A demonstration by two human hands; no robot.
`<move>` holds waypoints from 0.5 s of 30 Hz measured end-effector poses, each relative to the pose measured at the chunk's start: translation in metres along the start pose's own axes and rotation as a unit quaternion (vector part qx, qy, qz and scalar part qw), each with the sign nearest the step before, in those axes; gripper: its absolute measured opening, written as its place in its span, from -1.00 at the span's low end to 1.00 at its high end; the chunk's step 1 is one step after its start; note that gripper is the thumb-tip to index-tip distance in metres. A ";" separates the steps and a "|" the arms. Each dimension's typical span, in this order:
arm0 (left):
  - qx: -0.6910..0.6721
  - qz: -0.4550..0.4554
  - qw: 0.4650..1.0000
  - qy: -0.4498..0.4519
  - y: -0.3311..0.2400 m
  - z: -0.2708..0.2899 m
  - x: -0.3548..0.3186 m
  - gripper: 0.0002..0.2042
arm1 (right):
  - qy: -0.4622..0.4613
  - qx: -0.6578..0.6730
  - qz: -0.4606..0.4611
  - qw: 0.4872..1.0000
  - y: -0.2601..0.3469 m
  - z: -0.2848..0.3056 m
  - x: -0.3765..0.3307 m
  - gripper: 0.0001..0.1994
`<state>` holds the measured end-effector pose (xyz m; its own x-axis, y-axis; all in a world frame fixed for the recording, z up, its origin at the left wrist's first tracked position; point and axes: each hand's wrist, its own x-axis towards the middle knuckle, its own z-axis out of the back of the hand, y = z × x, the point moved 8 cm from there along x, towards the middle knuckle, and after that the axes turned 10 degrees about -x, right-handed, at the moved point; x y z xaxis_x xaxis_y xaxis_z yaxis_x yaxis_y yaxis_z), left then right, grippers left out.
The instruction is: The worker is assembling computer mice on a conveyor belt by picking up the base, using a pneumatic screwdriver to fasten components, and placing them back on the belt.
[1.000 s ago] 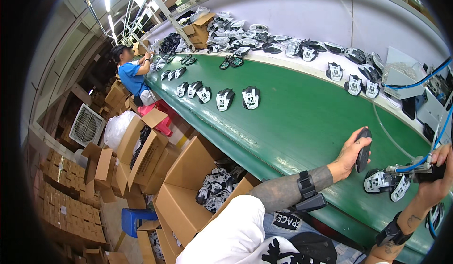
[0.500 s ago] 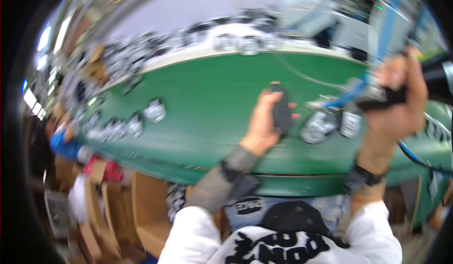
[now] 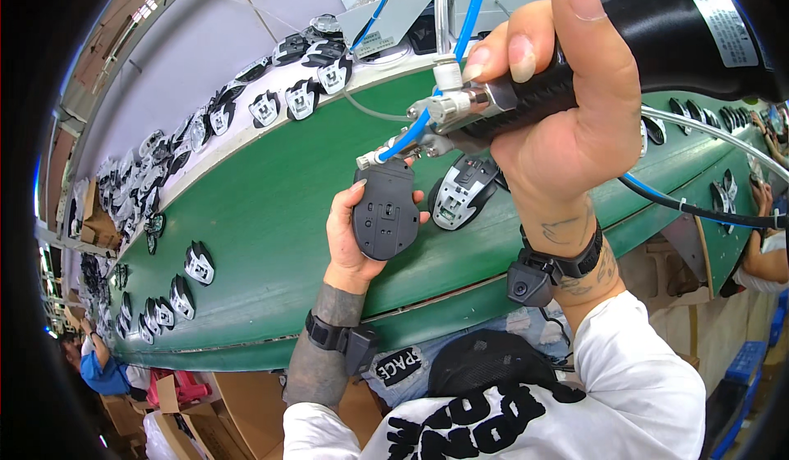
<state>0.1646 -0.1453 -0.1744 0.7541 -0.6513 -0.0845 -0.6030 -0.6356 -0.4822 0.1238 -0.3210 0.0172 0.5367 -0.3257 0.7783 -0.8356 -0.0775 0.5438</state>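
My left hand (image 3: 348,246) holds a dark grey computer mouse (image 3: 385,218), its underside turned up, thumb on one side and fingertips on the other. My right hand (image 3: 575,115) is wrapped round the black body of a power screwdriver (image 3: 657,37) with a metal nose and blue and clear tubes. The screwdriver's tip lies at the top end of the mouse; whether it touches cannot be made out. Just right of the held mouse, an open mouse shell (image 3: 462,195) with a light grey inside rests on the green belt.
The green conveyor belt (image 3: 271,205) runs across in front of me. Several mouse shells (image 3: 181,296) sit on its left part. More lie along the white ledge (image 3: 246,144) behind it. Cardboard boxes (image 3: 255,402) stand below at left. Other people (image 3: 764,246) work at both far sides.
The screwdriver has come leftward and down to the mouse. In my left hand the mouse has turned from edge-on to underside up. The whole view has shifted.
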 end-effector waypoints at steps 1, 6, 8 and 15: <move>0.001 0.000 1.000 0.013 -0.001 -0.002 -0.001 -0.43 | 0.008 -0.004 0.000 1.000 -0.001 -0.002 0.000 -0.73; -0.022 -0.003 1.000 0.021 -0.003 -0.002 -0.004 -0.45 | 0.012 0.072 -0.029 0.997 0.002 -0.022 -0.002 -0.70; -0.055 0.018 0.998 0.039 0.001 -0.006 -0.002 -0.46 | 0.012 0.087 -0.021 0.996 0.011 -0.023 -0.004 -0.69; 0.070 -0.103 0.987 -0.101 -0.021 0.025 0.004 -0.46 | -0.014 0.075 -0.043 0.996 0.018 -0.009 0.008 -0.70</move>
<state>0.1867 -0.1237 -0.1864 0.9018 -0.4096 -0.1377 -0.4007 -0.6731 -0.6215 0.1138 -0.3169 0.0361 0.6056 -0.3372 0.7208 -0.7957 -0.2447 0.5541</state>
